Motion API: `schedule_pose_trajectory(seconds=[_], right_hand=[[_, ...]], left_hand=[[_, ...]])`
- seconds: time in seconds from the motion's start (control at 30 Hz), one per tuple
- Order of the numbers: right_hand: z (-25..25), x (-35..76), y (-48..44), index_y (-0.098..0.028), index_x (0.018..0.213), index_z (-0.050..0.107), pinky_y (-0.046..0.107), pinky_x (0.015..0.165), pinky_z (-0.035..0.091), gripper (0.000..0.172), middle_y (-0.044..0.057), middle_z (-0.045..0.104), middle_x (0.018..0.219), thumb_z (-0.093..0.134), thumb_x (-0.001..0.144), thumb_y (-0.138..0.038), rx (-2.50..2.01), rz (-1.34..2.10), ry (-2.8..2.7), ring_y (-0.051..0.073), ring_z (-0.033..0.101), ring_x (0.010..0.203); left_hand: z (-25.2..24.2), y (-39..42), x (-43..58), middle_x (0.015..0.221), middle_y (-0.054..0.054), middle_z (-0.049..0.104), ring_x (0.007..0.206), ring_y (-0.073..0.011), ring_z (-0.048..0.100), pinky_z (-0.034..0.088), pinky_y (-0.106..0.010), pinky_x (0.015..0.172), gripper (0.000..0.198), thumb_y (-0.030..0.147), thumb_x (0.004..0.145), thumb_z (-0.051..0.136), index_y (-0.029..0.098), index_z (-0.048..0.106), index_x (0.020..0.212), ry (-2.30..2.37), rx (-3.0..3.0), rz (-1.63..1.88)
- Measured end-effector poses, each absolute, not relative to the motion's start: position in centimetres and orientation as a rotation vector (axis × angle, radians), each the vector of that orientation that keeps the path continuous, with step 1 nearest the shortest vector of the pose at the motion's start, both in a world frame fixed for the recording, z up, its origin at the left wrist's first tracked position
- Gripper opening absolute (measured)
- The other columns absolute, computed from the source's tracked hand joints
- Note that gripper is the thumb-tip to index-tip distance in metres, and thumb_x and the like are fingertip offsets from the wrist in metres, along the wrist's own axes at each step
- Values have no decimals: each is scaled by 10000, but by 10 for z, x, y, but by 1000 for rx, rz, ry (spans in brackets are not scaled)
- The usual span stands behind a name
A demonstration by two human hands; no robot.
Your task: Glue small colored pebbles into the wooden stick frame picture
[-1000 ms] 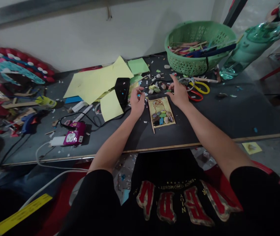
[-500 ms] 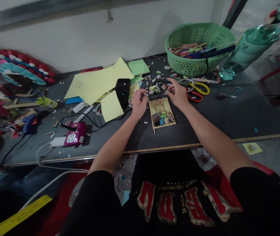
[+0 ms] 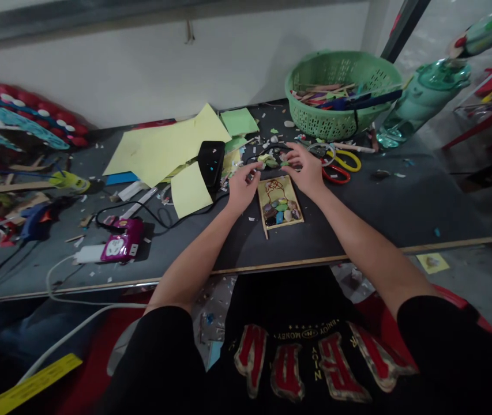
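My left hand [image 3: 243,185] hovers at the upper left of a small framed panel, its fingers curved and apart, with nothing visible in them. Across from it, my right hand [image 3: 307,169] has its thumb and fingertips on a small green pebble [image 3: 285,164]. The panel [image 3: 272,226] lies flat on the table; colored pebbles [image 3: 281,211] fill its lower half and a red cord outline [image 3: 274,185] runs above them. Between my hands and just behind the panel sits a loose cluster of pebbles [image 3: 269,161]. Fingers partly hide this cluster.
Scissors [image 3: 336,174] lie right of my right hand, below a green basket [image 3: 323,124] of sticks. A green bottle [image 3: 419,98] stands farther right. Left are yellow paper sheets [image 3: 142,153], a black box [image 3: 211,163], a purple power adapter [image 3: 122,239] with cords and a glue gun [image 3: 36,222].
The whole view has shifted slightly, so the table things appear farther left. My hands stay around the pebbles, with only small finger movement.
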State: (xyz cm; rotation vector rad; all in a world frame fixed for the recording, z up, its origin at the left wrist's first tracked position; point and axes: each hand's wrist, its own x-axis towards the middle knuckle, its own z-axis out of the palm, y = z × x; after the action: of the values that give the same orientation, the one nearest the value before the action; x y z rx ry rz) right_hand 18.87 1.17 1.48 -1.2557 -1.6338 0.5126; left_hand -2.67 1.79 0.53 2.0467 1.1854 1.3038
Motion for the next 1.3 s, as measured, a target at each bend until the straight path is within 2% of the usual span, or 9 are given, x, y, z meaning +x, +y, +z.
schedule_pose_trajectory(seconds=[0.1, 0.23, 0.37, 0.63, 0.87, 1.0, 1.13, 1.2, 1.3], right_hand=[[13, 177, 7, -268, 1340, 545, 411, 907, 584, 633, 69, 706, 1101, 758, 767, -432, -1136, 702, -1561, 216, 697, 930], [7, 165, 3, -253, 1268, 585, 413, 895, 591, 705, 62, 728, 1016, 803, 679, -572, -1047, 912, -1466, 214, 706, 885], [7, 161, 2, -235, 1175, 628, 375, 824, 599, 698, 55, 732, 958, 821, 623, -616, -1010, 982, -1400, 196, 709, 812], [8, 161, 4, -206, 1123, 631, 365, 825, 602, 693, 78, 746, 1012, 869, 579, -563, -943, 1038, -1380, 186, 708, 810], [4, 161, 7, -209, 1171, 612, 391, 856, 602, 682, 75, 740, 1016, 845, 629, -550, -915, 986, -1397, 197, 711, 856], [4, 163, 8, -215, 1188, 605, 398, 853, 604, 706, 74, 749, 1009, 835, 627, -578, -949, 946, -1381, 203, 717, 861], [6, 162, 5, -198, 1193, 614, 409, 858, 597, 640, 83, 757, 1015, 810, 686, -535, -972, 850, -1449, 208, 723, 868], [8, 162, 1, -198, 1185, 629, 404, 857, 592, 552, 80, 761, 1029, 790, 734, -472, -974, 779, -1511, 205, 724, 872], [11, 163, -4, -203, 1187, 642, 374, 797, 595, 458, 70, 770, 1040, 759, 784, -388, -963, 718, -1592, 188, 722, 808]], left_hand=[[5, 15, -27, 1059, -52, 754, 842, -149, 667, 521, -285, 683, 333, 318, 896, 667, 250, 673, 1222, 1152, 2095, 1271], [6, 12, -27, 936, -32, 767, 852, -167, 672, 543, -334, 805, 264, 394, 865, 720, 277, 741, 1101, 1110, 2235, 1267], [8, 10, -27, 909, -32, 771, 847, -171, 681, 542, -330, 811, 250, 414, 865, 716, 280, 757, 1072, 1112, 2258, 1282], [13, 5, -26, 884, -27, 761, 806, -136, 662, 509, -259, 711, 244, 225, 876, 668, 241, 744, 1107, 1116, 2282, 1326], [18, 1, -24, 842, -26, 745, 711, -117, 622, 490, -251, 660, 192, 257, 888, 647, 223, 751, 1047, 1179, 2261, 1377], [18, 8, -30, 899, -38, 750, 800, -149, 636, 518, -341, 846, 186, 275, 936, 594, 242, 753, 1028, 1331, 2240, 1448], [12, 19, -37, 1189, -83, 686, 1155, -256, 586, 420, -490, 1076, 334, 220, 867, 645, 270, 705, 1192, 1594, 2165, 1445], [11, 20, -37, 1293, -87, 630, 1235, -275, 548, 402, -504, 1102, 392, 264, 859, 665, 290, 674, 1251, 1597, 2141, 1413], [11, 15, -33, 1244, -79, 668, 1111, -216, 627, 510, -390, 973, 370, 383, 935, 583, 271, 649, 1282, 1338, 2123, 1316]])
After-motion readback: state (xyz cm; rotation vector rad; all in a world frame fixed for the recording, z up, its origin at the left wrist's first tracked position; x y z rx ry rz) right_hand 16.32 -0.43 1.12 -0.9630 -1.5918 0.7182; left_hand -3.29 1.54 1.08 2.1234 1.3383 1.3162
